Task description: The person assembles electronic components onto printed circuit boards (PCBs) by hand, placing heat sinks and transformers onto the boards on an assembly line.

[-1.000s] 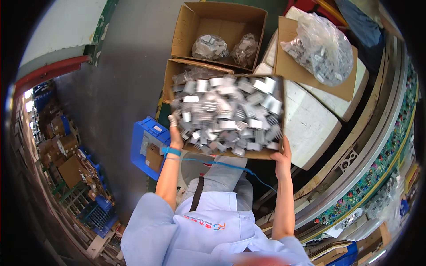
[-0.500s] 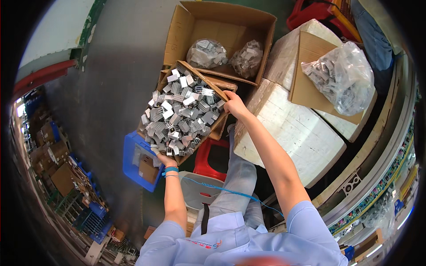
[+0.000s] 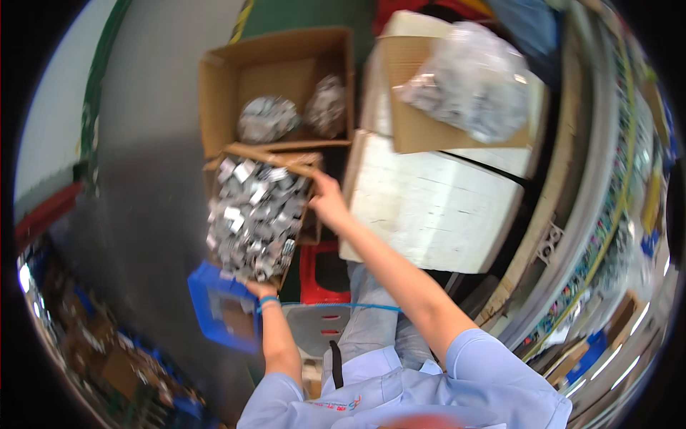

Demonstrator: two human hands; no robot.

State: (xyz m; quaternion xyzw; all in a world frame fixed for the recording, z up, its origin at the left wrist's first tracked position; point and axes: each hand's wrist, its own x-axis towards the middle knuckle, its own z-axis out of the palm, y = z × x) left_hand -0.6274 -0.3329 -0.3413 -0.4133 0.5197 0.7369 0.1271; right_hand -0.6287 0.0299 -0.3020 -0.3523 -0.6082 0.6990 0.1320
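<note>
A cardboard box (image 3: 271,157) heaped with loose silver finned heat sinks (image 3: 254,214) is held between my two hands. My left hand (image 3: 260,289) grips its near end from below, the fingers partly hidden by the box and heat sinks. At the box's far right corner, my right hand (image 3: 327,200) is closed on the cardboard edge. A blue cord runs from the band on my left wrist across my lap. Just beyond the held box stands a larger open carton (image 3: 275,39) with two clear bags of metal parts (image 3: 267,119) inside.
A blue plastic bin (image 3: 207,304) is beside my left hand. White foam blocks (image 3: 436,207) stand to the right, with a cardboard sheet (image 3: 411,129) and a bulging clear bag (image 3: 471,82) on top. A red stool (image 3: 314,268) and a grey seat (image 3: 304,325) are near my legs.
My view has turned, so the surroundings sit further left and lower. Both hands keep their hold on the box of heat sinks, and the picture is more blurred.
</note>
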